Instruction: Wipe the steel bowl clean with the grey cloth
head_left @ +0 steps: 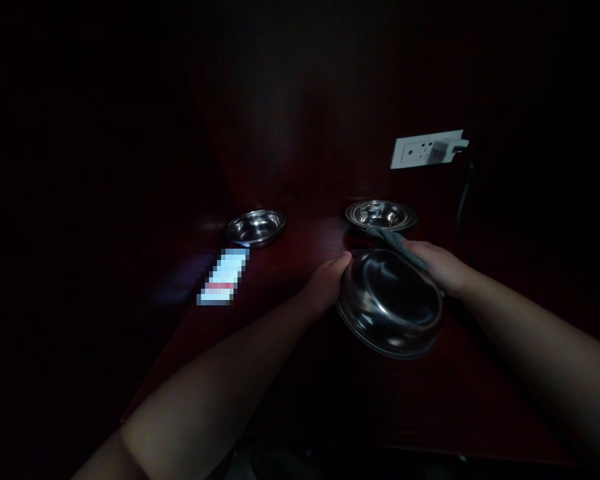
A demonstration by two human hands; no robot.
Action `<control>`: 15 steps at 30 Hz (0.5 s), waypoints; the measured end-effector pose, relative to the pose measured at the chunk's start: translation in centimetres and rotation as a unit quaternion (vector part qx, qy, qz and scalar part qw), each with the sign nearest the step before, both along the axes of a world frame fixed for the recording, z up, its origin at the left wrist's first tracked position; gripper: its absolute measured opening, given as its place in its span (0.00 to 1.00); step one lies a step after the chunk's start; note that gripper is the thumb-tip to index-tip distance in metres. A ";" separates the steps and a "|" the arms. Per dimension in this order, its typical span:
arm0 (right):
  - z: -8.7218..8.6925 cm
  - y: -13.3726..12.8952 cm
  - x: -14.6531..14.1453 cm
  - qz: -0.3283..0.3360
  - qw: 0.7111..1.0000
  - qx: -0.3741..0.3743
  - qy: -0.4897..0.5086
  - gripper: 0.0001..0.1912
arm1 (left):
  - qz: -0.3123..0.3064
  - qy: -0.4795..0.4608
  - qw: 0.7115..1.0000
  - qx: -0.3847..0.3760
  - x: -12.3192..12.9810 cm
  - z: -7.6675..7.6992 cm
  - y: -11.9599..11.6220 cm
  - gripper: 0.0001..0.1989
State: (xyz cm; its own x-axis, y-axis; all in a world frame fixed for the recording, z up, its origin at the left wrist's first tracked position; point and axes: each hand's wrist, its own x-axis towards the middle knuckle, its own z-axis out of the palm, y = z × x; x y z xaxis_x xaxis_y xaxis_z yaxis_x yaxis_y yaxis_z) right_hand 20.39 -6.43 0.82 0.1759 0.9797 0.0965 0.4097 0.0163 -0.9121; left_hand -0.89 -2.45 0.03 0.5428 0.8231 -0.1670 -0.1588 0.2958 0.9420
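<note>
A shiny metal bowl (395,293) is tilted in front of me, its rounded underside toward the camera. My left hand (329,283) is closed on its left edge, thumb at the rim. At the bowl's upper right, my right hand (437,265) is closed on a grey-green cloth (397,245), which lies against the bowl's far edge. Some fingers of both hands are hidden. Just beyond the cloth stand metal bowls (353,215) that look nested. Another shallow metal bowl (256,229) sits farther left.
The dark red table (290,280) meets a dark wall. A bright, pixelated phone-like screen (225,277) lies near the table's left edge. On the wall at right is a white socket panel (413,152) with a plug and a hanging cable (464,200).
</note>
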 end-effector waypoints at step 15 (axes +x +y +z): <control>-0.1 0.2 -0.1 -0.021 0.990 -0.061 0.126 0.20 | -0.001 -0.006 1.000 -0.002 0.1 -0.1 0.1 0.17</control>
State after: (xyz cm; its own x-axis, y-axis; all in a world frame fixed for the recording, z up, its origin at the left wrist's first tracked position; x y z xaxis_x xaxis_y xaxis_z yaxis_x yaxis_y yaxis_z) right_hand 20.33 -6.24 0.70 0.2195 0.9727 -0.0746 0.1659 -0.1126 -0.9797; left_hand -0.83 -2.38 -0.11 0.5466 0.8215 -0.1625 -0.1701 0.2990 0.9390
